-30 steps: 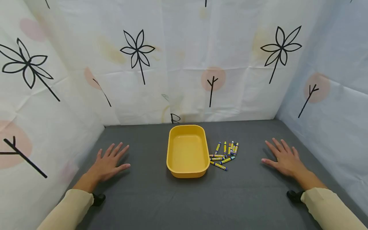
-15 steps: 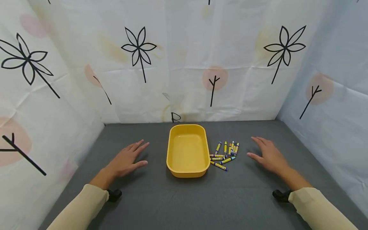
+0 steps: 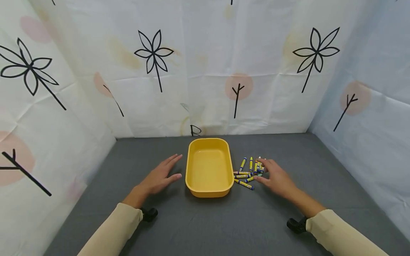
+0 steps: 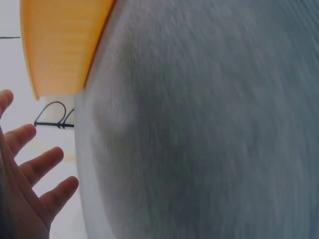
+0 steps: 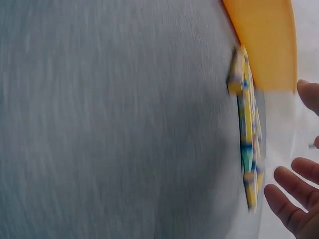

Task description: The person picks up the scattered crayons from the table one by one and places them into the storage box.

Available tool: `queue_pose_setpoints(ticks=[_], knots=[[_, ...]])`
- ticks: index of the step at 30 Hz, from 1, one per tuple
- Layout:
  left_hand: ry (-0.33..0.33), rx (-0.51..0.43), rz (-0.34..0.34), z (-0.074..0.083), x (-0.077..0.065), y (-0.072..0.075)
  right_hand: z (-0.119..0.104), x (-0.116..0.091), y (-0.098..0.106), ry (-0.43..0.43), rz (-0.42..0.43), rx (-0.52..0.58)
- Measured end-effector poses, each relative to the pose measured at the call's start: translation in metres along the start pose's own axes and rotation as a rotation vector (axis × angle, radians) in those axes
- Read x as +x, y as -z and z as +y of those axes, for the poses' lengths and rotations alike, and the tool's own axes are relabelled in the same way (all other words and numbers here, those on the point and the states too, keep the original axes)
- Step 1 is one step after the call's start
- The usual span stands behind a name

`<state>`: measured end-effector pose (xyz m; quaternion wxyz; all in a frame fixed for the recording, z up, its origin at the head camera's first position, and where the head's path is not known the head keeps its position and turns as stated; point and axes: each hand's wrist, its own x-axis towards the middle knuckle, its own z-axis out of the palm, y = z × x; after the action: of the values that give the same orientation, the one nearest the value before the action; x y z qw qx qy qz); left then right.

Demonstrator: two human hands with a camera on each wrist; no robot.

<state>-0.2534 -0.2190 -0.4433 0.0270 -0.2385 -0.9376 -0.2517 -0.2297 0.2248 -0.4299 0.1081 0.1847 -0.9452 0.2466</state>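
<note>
Left hand (image 3: 159,178) and right hand (image 3: 278,179) have closed in on the yellow bin (image 3: 209,194): one hovers just left of it, the other over the crayons (image 3: 242,176) at its right, both loosely spread, gripping nothing. Slim, paper-wrapped barrels favour a mid-length pinch, singly; the bin looks smooth, round-cornered plastic.

Tray (image 3: 209,167) on table (image 3: 205,227), near middle, toward back edge. Crayons (image 3: 245,176) on table, loose cluster just right of tray; I can't tell if nearest touch its wall. My left hand (image 3: 160,177): left of tray, just beside, apart. My right hand (image 3: 277,179): right of tray, at cluster's right side, overlapping some crayons in head view. Cloth (image 3: 205,53) behind table, also along both sides.
</note>
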Motion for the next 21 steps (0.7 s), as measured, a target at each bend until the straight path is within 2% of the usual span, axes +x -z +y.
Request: queue_pose_setpoints(ticks=[6, 9, 16, 21], knots=[[0.038, -0.078, 0.012, 0.001, 0.004, -0.009, -0.016, 0.002, -0.015, 0.058, -0.063, 0.076], [0.027, -0.106, 0.027, 0.000, 0.006, -0.014, -0.022, 0.002, -0.019, 0.079, -0.085, 0.096], [-0.011, -0.182, 0.052, 0.000, 0.008, -0.024, -0.032, -0.002, -0.024, 0.143, -0.134, 0.049], [0.021, -0.281, 0.070, 0.006, 0.009, -0.023, -0.039, -0.003, -0.028, 0.215, -0.098, -0.002]])
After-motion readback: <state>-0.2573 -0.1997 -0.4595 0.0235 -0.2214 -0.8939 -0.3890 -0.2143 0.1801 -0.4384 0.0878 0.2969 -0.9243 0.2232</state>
